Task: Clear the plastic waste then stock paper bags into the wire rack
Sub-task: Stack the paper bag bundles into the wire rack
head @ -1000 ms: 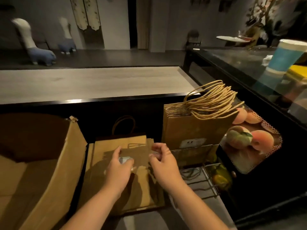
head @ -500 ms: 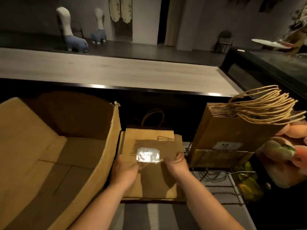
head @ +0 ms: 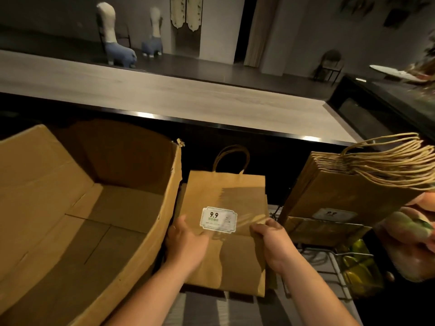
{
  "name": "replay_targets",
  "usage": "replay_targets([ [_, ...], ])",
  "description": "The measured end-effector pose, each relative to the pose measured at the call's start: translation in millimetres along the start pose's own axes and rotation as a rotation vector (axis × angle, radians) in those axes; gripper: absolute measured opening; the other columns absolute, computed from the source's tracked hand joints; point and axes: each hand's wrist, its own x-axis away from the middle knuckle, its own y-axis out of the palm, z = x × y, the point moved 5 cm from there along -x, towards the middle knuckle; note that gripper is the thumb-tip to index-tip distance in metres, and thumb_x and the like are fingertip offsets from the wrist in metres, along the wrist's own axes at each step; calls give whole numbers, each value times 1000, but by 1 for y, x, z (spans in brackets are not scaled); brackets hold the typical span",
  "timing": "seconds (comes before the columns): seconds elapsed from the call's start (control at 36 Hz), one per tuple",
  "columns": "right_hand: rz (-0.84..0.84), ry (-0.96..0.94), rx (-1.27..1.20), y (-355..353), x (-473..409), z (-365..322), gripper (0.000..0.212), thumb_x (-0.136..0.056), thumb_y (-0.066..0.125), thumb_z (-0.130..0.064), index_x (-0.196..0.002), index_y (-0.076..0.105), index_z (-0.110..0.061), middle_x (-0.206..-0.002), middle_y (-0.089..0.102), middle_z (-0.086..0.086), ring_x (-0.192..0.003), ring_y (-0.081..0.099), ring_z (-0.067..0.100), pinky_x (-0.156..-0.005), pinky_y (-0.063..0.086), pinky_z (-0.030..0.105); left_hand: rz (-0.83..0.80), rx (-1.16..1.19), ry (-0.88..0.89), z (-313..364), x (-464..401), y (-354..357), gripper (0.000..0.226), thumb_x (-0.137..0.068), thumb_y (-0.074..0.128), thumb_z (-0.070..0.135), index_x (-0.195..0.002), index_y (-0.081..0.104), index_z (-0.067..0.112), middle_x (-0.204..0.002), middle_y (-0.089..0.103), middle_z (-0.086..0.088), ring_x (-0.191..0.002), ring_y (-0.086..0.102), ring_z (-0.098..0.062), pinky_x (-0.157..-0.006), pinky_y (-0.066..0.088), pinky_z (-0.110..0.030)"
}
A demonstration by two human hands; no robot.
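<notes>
A flat stack of brown paper bags (head: 226, 260) lies in front of me, the top one bearing a white "9.9" label (head: 218, 219). My left hand (head: 186, 241) holds the stack's left edge, fingers curled round it. My right hand (head: 274, 243) grips the right edge, thumb on top. To the right, a wire rack (head: 324, 234) holds several upright paper bags (head: 341, 196) with twisted rope handles. I see no plastic waste.
A large open cardboard box (head: 77, 208) stands at the left, touching the stack's side. A long pale counter (head: 164, 97) runs behind. Printed fruit packaging (head: 409, 234) and green items (head: 357, 262) sit at the right edge.
The view swung left, showing more of the box. Both hands slid from the top of the stack outward to its left and right edges, uncovering the label.
</notes>
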Motion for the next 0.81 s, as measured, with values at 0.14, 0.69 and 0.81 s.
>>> replay_targets([
  [0.14,-68,-137,-29,-14,29,-17,21,-94,61,-10,-113,60,-19,-96,76,11,-87,73,31,-74,59,44,-9,119,61,12,27,-2,95,-83,70,22,-150,3,32,-152,13,1,-137,27,-23,-104,32,-36],
  [0.69,27,-592,-105,-52,81,-56,115,-44,82,-72,-132,51,-7,-129,59,18,-118,58,35,-100,47,54,-58,783,407,63,64,-28,27,-75,70,2,-100,64,7,-84,74,12,-82,66,4,-65,48,-5],
  [0.81,-63,-396,-169,-39,62,-25,52,-87,72,-21,-131,45,-18,-114,55,-7,-113,52,18,-100,42,36,-132,806,298,38,49,-6,34,-70,73,-2,-96,60,17,-77,73,12,-74,65,11,-64,51,-8],
])
